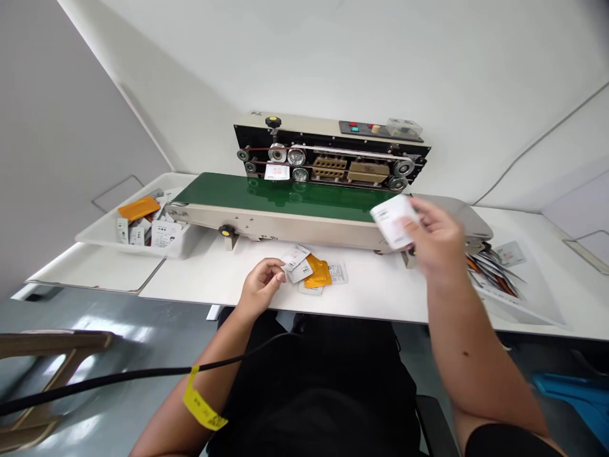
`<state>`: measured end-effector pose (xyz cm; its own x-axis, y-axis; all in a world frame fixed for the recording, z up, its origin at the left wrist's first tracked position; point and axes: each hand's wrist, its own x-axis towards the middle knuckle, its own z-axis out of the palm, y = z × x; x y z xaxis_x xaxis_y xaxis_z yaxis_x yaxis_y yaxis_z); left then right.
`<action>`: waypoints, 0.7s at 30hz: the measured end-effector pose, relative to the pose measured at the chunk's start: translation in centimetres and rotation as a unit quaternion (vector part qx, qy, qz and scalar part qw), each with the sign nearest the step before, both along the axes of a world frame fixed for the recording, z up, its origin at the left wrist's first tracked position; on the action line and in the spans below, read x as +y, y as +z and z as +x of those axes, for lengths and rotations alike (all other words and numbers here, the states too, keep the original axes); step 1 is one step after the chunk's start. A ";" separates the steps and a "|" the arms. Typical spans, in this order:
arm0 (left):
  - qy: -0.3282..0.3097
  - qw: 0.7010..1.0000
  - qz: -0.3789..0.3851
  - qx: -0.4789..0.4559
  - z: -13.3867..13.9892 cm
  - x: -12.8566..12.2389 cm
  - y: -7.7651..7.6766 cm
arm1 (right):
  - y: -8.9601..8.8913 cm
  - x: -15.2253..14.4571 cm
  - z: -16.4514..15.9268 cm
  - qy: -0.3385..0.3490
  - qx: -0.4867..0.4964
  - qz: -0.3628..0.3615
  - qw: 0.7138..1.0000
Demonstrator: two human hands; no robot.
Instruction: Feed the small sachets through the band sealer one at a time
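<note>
My right hand (436, 236), slightly blurred, is raised over the right end of the conveyor, closed on a flat white printed sachet (391, 218). Low over the table in front of the machine, my left hand (261, 285) has its thumb and fingers curled at the edge of a white sachet (295, 257), which it seems to pinch. Next to that lie an orange sachet (318, 273) and more white ones, overlapping in a small heap. Another white sachet (276, 171) sits at the left end of the band sealer (333, 149), below its rollers.
A green conveyor belt (214, 189) runs along the sealer. To the left stands a white bin (95, 233) of mixed sachets; to the right, a tray (542, 304) holds sachets on edge. A black cable (143, 374) with a yellow tag crosses my left forearm.
</note>
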<state>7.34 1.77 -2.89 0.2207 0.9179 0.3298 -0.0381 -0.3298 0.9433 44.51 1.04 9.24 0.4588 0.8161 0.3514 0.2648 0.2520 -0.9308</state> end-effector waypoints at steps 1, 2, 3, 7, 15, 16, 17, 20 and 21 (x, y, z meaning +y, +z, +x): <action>0.000 1.000 0.000 0.003 0.0 0.0 0.0 | 1.0 1.1 1.7 -0.060 0.021 0.027 0.998; -0.001 1.000 0.000 0.006 0.0 0.0 0.1 | 1.9 2.2 3.3 -0.113 0.042 0.041 0.992; 0.000 1.000 0.000 0.008 -0.1 -0.1 0.1 | 2.6 3.3 4.7 -0.149 0.068 0.039 0.986; 0.006 1.000 0.002 0.013 -0.1 0.0 -0.1 | 3.8 6.7 8.0 -0.153 0.195 -0.061 0.967; 0.013 0.999 0.017 0.048 -0.3 0.1 -0.4 | 3.9 10.2 5.4 -0.070 0.233 -0.126 0.962; 0.015 0.998 0.018 0.050 -0.3 0.1 -0.3 | 3.9 10.5 4.9 -0.065 0.237 -0.127 0.961; 0.017 0.998 0.018 0.052 -0.3 0.1 -0.3 | 4.0 10.7 4.5 -0.061 0.239 -0.128 0.960; 0.018 0.998 0.020 0.056 -0.2 0.0 -0.1 | 4.0 11.2 3.1 -0.052 0.237 -0.137 0.960; 0.017 0.998 0.020 0.058 -0.2 0.0 -0.1 | 3.9 11.3 2.7 -0.045 0.235 -0.142 0.961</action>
